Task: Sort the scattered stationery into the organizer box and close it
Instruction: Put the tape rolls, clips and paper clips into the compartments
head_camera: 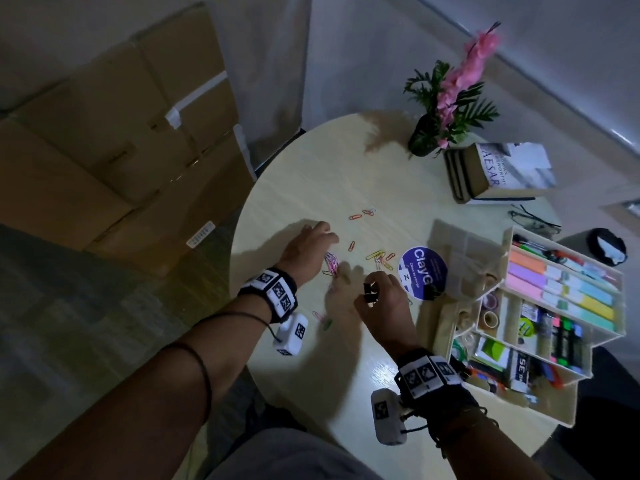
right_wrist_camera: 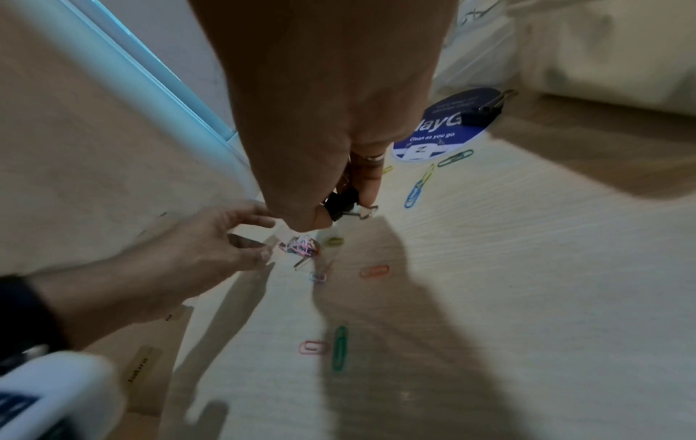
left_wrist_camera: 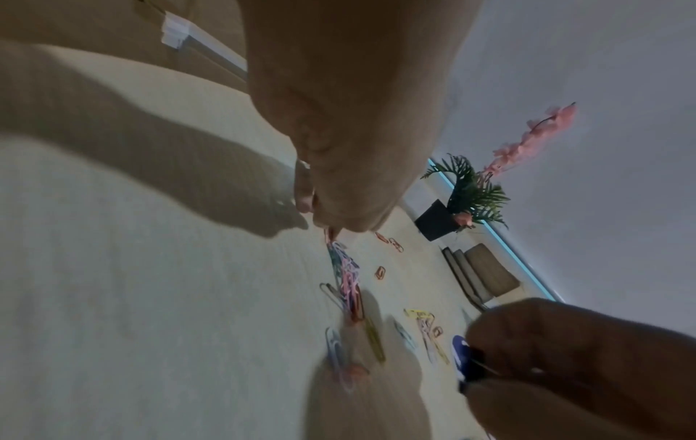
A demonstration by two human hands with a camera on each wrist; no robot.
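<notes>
Head view: right hand [head_camera: 384,299] pinches a small black binder clip [head_camera: 370,294] above the pale round worktop [head_camera: 304,174]. Left hand [head_camera: 306,247], fingers relaxed, hovers by the tangled coloured paper clips [head_camera: 331,264]. Open white organizer box [head_camera: 604,337] sits right.

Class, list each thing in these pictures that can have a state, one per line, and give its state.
organizer box: open, trays partly filled.
paper clips: scattered loose on the table.
binder clip: pinched in the right hand.
second binder clip: lying on the round sticker.
left hand: fingers spread over a clip pile.
</notes>
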